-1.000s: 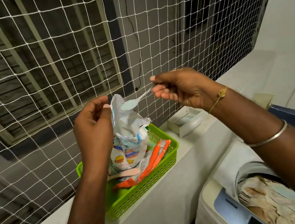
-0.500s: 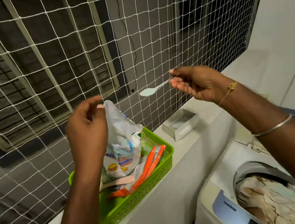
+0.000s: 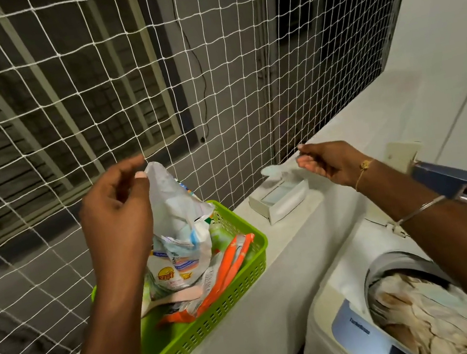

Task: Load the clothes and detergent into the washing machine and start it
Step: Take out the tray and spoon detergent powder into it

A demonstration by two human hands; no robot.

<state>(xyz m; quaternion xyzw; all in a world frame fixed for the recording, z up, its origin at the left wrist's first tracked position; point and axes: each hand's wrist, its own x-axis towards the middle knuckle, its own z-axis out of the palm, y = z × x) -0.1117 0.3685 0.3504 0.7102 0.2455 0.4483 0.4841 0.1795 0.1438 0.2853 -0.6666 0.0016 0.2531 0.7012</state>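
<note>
Nearest, the washing machine [image 3: 334,293] sits low right, lid up, drum full of pale crumpled clothes [image 3: 422,315]. The right forearm crosses above the drum opening and hides part of its rim. Left of the machine runs a white ledge [image 3: 252,323] carrying a green basket [image 3: 219,313]. In the basket stands the detergent bag [image 3: 178,227], crumpled, mouth up, with orange packets [image 3: 231,258] lying against its right side. The left hand [image 3: 118,219] is above the basket, its thumb and fingers [image 3: 139,174] pinching the bag's top edge; the left forearm covers the basket's left end. Further along the ledge, past the basket and beside the machine's back corner, a small white open box [image 3: 283,199] sits alone. The right hand [image 3: 329,160] hovers just above and right of that box, fingers closed narrow on the handle of a small spoon [image 3: 275,171], blurred, its bowl pointing back toward the basket. Whether the spoon holds powder cannot be told. Behind everything, a white net [image 3: 207,72] spans the opening above the ledge, a barred window beyond it.

Against half a second ago: the spoon has travelled right, away from the bag, now over the white box and lower. The left hand keeps its pinch on the bag. More of the machine's raised lid shows at right.
</note>
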